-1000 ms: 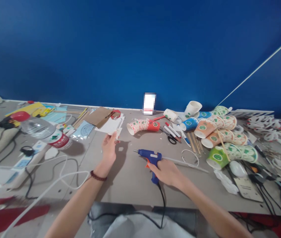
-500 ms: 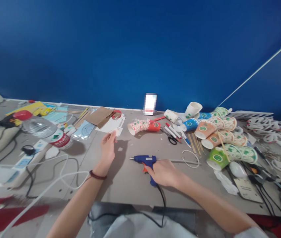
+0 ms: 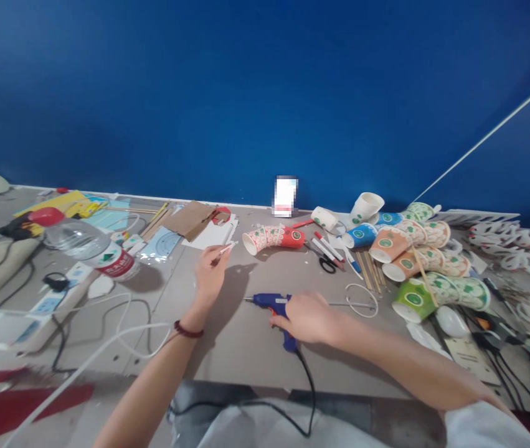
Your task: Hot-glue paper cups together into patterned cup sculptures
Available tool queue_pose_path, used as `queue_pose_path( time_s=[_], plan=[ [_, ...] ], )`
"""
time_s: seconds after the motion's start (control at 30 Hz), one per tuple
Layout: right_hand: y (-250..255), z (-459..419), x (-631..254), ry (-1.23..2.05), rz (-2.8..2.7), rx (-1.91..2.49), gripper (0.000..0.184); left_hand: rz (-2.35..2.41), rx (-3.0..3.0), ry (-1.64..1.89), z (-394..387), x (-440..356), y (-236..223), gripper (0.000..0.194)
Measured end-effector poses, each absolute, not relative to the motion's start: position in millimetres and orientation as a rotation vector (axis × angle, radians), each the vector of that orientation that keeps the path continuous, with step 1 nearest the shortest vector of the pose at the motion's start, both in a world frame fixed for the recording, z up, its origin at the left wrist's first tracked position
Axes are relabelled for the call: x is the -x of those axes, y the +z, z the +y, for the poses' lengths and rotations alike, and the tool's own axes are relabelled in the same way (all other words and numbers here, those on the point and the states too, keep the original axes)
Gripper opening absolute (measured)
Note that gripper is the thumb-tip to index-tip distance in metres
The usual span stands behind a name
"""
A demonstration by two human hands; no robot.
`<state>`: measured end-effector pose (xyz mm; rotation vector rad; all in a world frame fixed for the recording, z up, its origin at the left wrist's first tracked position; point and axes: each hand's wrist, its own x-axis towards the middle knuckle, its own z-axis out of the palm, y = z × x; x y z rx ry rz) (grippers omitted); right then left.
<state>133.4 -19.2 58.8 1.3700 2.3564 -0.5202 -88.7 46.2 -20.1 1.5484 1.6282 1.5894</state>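
My left hand (image 3: 211, 274) is closed, pinching a thin white strip (image 3: 227, 247) between thumb and fingertips. The strip points toward the red patterned paper cups (image 3: 274, 238), which lie on their side, joined end to end. On the table in front of me is a blue hot glue gun (image 3: 269, 300), its nozzle to the left. My right hand (image 3: 311, 318) is closed around the back of the gun, slightly blurred, with the thumb beside the orange trigger. A clear glue stick (image 3: 351, 305) sticks out behind it. The far fingers are hidden.
Left: a water bottle (image 3: 91, 249), a power strip (image 3: 52, 311) and loose white cable. Behind: cardboard (image 3: 192, 219) and white paper. Right: markers (image 3: 327, 249), scissors (image 3: 327, 266), wooden sticks (image 3: 370, 272) and several joined paper cups (image 3: 414, 298). A pixelated upright screen (image 3: 285, 196) stands by the blue wall.
The glue gun first shifted left and slightly down, then stayed put. My right hand has moved slightly over its rear. The white strip in my left hand has turned to stick out to the right.
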Motion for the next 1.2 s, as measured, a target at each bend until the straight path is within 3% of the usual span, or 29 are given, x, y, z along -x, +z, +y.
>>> queue_pose_path(
  time_s=[0.1, 0.23, 0.37, 0.43, 0.6, 0.8, 1.0, 1.2],
  plan=[
    [73.9, 11.5, -136.3, -0.502, 2.526, -1.386, 0.054, 1.625, -1.718, 1.618, 47.3, 87.7, -22.2, 0.02],
    [72.1, 74.4, -134.4, -0.358, 2.862, -1.46, 0.024, 1.584, -2.004, 1.663, 47.2, 87.4, -25.2, 0.019],
    [46.9, 125.9, -129.1, -0.252, 3.078, -1.225, 0.065, 1.608, -2.276, 1.605, 46.7, 88.5, -27.6, 0.021],
    [33.6, 140.1, -126.5, -0.258, 3.12, -1.136, 0.076, 1.608, -2.395, 1.597, 46.7, 89.0, -28.5, 0.022],
    [17.1, 148.2, -122.8, -0.232, 3.084, -1.18, 0.063, 1.601, -2.657, 1.529, 46.8, 91.3, -29.1, 0.027],
    [37.1, 120.2, -131.4, -0.18, 3.113, -1.172, 0.05, 1.505, -2.826, 1.418, 44.6, 94.4, -27.4, 0.031],
    [59.5, 90.1, -141.6, -0.198, 3.137, -1.273, 0.055, 1.459, -2.875, 1.253, 42.8, 95.3, -28.4, 0.036],
    [63.8, 78.5, -139.9, -0.185, 3.138, -1.323, 0.056, 1.431, -2.892, 1.303, 42.8, 96.4, -29.1, 0.041]
  ],
)
